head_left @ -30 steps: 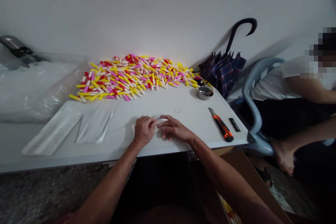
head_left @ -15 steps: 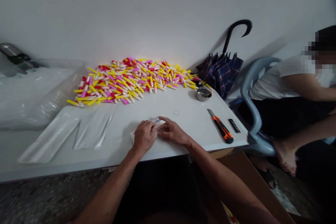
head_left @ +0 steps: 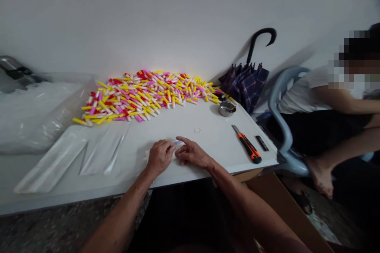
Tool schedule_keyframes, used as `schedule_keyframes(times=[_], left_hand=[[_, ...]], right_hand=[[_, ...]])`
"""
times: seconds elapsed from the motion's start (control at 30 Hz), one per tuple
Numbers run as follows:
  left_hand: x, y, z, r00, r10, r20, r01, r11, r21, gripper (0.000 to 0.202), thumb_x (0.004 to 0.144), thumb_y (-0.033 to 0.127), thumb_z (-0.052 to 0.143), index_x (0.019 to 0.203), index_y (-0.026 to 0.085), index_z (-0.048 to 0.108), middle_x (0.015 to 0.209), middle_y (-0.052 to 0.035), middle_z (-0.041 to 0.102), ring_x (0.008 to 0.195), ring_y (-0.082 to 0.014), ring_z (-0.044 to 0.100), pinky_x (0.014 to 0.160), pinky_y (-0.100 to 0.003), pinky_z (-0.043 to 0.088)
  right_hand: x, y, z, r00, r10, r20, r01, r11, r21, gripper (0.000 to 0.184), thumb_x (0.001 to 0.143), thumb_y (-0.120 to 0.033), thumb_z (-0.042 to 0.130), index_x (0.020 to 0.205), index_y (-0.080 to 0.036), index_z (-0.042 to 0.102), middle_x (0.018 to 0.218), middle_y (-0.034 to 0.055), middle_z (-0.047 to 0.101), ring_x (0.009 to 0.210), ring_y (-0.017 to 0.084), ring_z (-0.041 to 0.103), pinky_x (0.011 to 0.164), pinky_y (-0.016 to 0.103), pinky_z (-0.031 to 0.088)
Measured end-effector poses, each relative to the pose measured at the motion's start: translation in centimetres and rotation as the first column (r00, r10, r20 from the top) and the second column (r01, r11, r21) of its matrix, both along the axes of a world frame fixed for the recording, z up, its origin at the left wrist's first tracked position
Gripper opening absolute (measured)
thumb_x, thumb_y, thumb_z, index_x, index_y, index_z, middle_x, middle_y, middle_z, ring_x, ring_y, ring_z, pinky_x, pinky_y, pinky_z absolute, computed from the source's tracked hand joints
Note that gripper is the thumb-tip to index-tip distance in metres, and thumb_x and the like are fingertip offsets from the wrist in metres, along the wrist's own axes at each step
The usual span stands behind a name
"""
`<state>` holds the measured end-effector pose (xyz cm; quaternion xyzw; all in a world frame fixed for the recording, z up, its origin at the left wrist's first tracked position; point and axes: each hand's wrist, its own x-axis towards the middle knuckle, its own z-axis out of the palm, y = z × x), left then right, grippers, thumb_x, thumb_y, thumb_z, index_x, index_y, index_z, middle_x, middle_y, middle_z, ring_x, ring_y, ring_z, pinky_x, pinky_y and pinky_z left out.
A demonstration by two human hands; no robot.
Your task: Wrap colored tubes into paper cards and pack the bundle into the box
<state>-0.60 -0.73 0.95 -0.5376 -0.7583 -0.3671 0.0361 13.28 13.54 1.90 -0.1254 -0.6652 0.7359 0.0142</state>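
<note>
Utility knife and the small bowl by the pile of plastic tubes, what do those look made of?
The utility knife seems to have a moulded orange and black plastic handle, with a slight sheen, and a bright steel blade. The small bowl looks like polished stainless steel, judging by its shiny, reflective rim.

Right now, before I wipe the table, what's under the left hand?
A white sheet shows past the left hand, on the table; the part beneath the hand is covered.

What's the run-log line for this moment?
left hand: on small white packet | right hand: fingertips on packet | nearby: flat clear plastic sleeves
</note>
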Motion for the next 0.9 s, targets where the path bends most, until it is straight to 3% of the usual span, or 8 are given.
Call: schedule_keyframes(times=[0.17, 0.3, 0.4, 0.63, 0.8, 0.9], left_hand=[[0.4, 0.0, 0.0, 1.0, 0.007, -0.006, -0.007, 1.0, 0.009, 0.017, 0.097, 0.024, 0.054, 0.084, 0.022, 0.065, 0.082, -0.0035, 0.068, 0.081, -0.0208, 0.061, 0.079, -0.036, 0.045], [0.6, 0.1, -0.6, 0.999, 0.034, 0.008, -0.034, 0.999, 0.038, 0.018, 0.098, 0.024, 0.053, 0.084, 0.022, 0.065, 0.081, -0.0033, 0.068, 0.082, -0.021, 0.061, 0.08, -0.036, 0.046], [0.8, 0.1, -0.8, 0.999, 0.052, 0.012, -0.053, 0.997, 0.048, 0.018, 0.098, 0.024, 0.054, 0.083, 0.022, 0.065, 0.081, -0.003, 0.068, 0.083, -0.0212, 0.062, 0.081, -0.037, 0.045], [0.9, 0.2, -0.5, 0.996, 0.089, 0.027, -0.091, 0.992, 0.084, 0.017, 0.099, 0.025, 0.054, 0.085, 0.022, 0.063, 0.082, -0.003, 0.068, 0.083, -0.0209, 0.061, 0.08, -0.036, 0.045], [1.0, 0.3, -1.0, 0.994, 0.108, 0.008, -0.108, 0.992, 0.07, 0.019, 0.099, 0.027, 0.053, 0.083, 0.022, 0.062, 0.079, -0.0031, 0.066, 0.082, -0.0215, 0.061, 0.08, -0.037, 0.044], [0.8, 0.4, -0.7, 0.996, 0.091, 0.012, -0.091, 0.995, 0.031, 0.018, 0.098, 0.024, 0.053, 0.083, 0.022, 0.062, 0.08, -0.0032, 0.067, 0.082, -0.0215, 0.061, 0.08, -0.037, 0.044]], right_hand=[[-0.1, -0.2, -0.7, 0.998, 0.009, -0.059, -0.009, 1.0, 0.009, 0.076, 0.085, -0.026, 0.072, 0.153, -0.028, 0.038, 0.108, 0.0057, 0.071, 0.064, 0.012, 0.068, 0.052, 0.021, 0.049], [-0.1, -0.6, -0.9, 0.996, -0.015, -0.082, 0.026, 0.99, 0.137, 0.073, 0.088, -0.022, 0.066, 0.156, -0.029, 0.038, 0.114, 0.0061, 0.071, 0.057, 0.008, 0.062, 0.053, 0.022, 0.051], [0.0, -0.4, -0.7, 0.996, 0.032, -0.081, -0.015, 0.979, 0.204, 0.07, 0.091, -0.022, 0.063, 0.156, -0.03, 0.039, 0.115, 0.0065, 0.071, 0.056, 0.007, 0.061, 0.054, 0.022, 0.052], [-0.6, -0.1, -0.7, 0.993, -0.049, -0.109, 0.059, 0.994, 0.09, 0.078, 0.087, -0.03, 0.071, 0.157, -0.028, 0.037, 0.107, 0.0059, 0.071, 0.058, 0.009, 0.06, 0.052, 0.023, 0.051], [-0.7, -0.2, -0.5, 0.996, 0.044, -0.077, -0.025, 0.974, 0.227, 0.072, 0.091, -0.025, 0.063, 0.158, -0.031, 0.038, 0.112, 0.0064, 0.072, 0.055, 0.008, 0.059, 0.053, 0.023, 0.05], [-0.8, 0.6, -0.3, 0.984, 0.164, -0.065, -0.147, 0.968, 0.205, 0.072, 0.093, -0.03, 0.062, 0.16, -0.031, 0.035, 0.117, 0.0077, 0.071, 0.058, 0.008, 0.063, 0.055, 0.022, 0.051]])
